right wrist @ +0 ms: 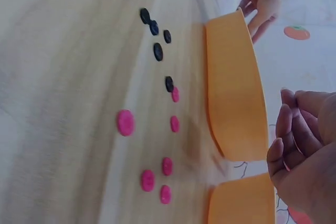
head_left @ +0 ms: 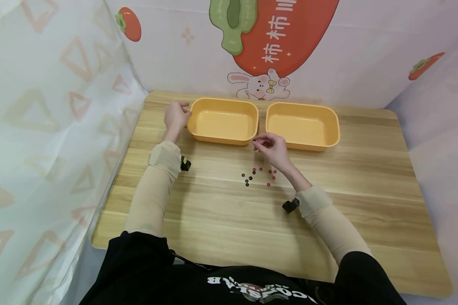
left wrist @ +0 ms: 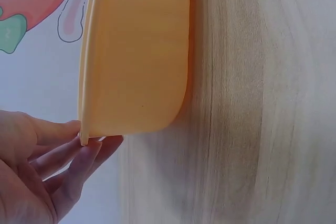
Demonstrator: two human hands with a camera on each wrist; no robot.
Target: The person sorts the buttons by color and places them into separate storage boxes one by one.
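Observation:
My left hand [head_left: 177, 115] pinches the rim at the left end of the left yellow plastic bin [left wrist: 139, 61], thumb on one side and fingers under the lip. Held up near the right end of that bin, my right hand [head_left: 272, 149] has thumb and forefinger pressed together. A small dark button, mostly hidden, shows at those fingertips in the head view. Below the hand, black buttons [right wrist: 158, 52] lie scattered on the table, with pink buttons [right wrist: 125, 123] beside them to the right in the head view.
A second yellow bin [head_left: 303, 125] stands right of the first, a narrow gap between them; my right hand overlaps its near left corner in the head view. Both are near the back edge of the wooden table [head_left: 221, 220]. A printed cloth [head_left: 351, 63] hangs behind.

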